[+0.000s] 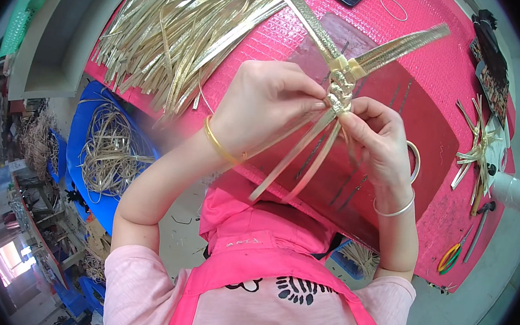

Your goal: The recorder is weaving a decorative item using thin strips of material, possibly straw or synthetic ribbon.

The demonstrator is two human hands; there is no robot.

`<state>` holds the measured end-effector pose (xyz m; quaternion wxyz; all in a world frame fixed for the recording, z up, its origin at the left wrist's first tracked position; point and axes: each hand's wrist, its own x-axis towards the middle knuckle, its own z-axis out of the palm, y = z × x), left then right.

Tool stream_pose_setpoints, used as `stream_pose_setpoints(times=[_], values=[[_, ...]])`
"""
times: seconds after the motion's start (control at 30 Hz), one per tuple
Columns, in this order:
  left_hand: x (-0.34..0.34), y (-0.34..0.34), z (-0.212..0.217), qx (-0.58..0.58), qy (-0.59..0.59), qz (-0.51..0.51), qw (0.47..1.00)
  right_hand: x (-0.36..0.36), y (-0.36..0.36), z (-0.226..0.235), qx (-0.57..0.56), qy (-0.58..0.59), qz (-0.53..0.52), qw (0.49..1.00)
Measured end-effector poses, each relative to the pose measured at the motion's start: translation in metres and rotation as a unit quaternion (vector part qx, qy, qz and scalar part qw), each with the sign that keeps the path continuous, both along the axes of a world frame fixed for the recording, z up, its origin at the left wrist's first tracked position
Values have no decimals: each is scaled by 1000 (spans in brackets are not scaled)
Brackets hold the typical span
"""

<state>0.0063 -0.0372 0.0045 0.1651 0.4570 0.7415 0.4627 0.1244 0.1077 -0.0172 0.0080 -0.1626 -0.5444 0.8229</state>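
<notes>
Over the red mat (430,137), our left hand (276,96) and right hand (378,136) pinch the gold braid (341,88) from either side, its length pointing away from us.

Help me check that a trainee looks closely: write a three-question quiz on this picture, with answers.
1. Multiple choice: What are the left hand and right hand pinching?
A) a phone
B) a braided gold piece
C) a white spool

2. True or false: The pile of gold strips lies to the left of the red mat.

3. Short answer: On the pink table covering, which tool has yellow and green handles?

Key: 1. B; 2. True; 3. The scissors.
</notes>
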Motion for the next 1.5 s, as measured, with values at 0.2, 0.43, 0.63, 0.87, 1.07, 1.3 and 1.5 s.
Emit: stream_pose_setpoints(times=[0.2,0.43,0.63,0.87,1.07,1.3,1.5], values=[[21,1,9,31,-206,82,975,-1,-16,2,-64,41,-63,995],[24,4,3,93,-219,102,966,-4,-20,9,91,59,-133,985],[5,13,27,-62,-369,35,927,-12,-13,5,540,205,-199,792],[11,16,11,63,-449,60,889,-10,-30,3,266,135,-203,933],[19,25,6,147,-306,86,937,-11,-8,9,56,84,-150,984],[-5,17,5,-51,-487,-49,871,-8,-3,9,107,41,-124,986],[-1,23,-8,12,-613,-66,787,-8,-5,10,204,41,-143,968]])
